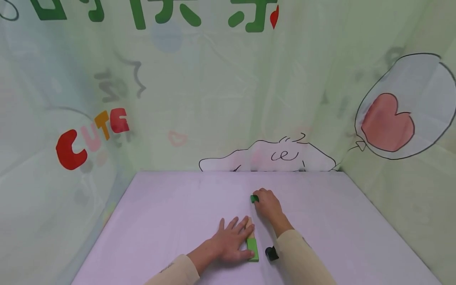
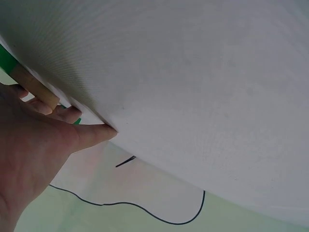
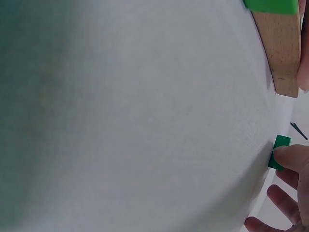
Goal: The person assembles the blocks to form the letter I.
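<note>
A long flat wooden piece lies on the table with a bright green block-like part at its near end; whether the two are joined cannot be told. My left hand rests spread beside and partly over them, its fingers straight and touching the wood and the green part. Farther back, my right hand pinches a small dark green block between thumb and fingers, at or near the tabletop. The right wrist view also shows this green block under the thumb, with the wooden piece beyond.
A small black object lies beside the right sleeve, to the right of the green part. The pale lilac tabletop is bounded by printed curtains at the back and both sides.
</note>
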`<act>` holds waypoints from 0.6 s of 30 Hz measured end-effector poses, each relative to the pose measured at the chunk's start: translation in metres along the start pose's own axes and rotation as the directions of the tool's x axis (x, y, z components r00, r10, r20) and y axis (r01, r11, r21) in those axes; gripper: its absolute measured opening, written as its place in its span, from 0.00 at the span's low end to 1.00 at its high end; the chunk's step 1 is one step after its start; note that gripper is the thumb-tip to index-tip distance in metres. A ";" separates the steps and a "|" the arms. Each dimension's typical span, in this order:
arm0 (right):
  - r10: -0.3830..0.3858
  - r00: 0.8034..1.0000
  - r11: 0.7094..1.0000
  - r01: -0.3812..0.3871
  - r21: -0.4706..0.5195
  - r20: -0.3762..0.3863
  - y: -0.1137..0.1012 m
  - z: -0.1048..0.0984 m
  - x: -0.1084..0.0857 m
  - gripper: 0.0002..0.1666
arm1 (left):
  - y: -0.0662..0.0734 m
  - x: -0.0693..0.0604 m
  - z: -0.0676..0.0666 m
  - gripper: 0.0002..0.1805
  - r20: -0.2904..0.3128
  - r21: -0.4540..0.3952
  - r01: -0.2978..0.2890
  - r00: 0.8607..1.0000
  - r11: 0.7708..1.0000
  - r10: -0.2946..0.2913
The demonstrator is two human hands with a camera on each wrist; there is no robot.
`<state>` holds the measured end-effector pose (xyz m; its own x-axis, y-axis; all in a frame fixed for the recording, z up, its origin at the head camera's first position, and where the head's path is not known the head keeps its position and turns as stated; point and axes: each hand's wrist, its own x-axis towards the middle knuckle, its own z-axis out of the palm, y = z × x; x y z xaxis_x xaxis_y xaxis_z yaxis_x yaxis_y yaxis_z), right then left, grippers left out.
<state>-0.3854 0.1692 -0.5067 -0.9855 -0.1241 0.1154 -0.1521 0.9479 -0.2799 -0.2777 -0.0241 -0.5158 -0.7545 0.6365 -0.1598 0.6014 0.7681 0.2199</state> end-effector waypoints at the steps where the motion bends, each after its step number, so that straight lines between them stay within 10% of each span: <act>1: 0.005 1.000 1.000 -0.005 -0.001 0.005 0.000 0.000 0.000 0.19 | 0.000 0.000 0.000 0.46 0.000 0.000 0.000 1.000 1.000 0.000; 18: 0.005 1.000 1.000 -0.004 0.026 -0.030 0.001 0.001 -0.003 0.17 | -0.001 0.002 0.002 0.46 0.013 0.010 0.001 1.000 1.000 -0.001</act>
<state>-0.3827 0.1704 -0.5086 -0.9835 -0.1105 0.1430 -0.1501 0.9403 -0.3054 -0.2795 -0.0237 -0.5186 -0.7518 0.6363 -0.1730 0.6031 0.7696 0.2096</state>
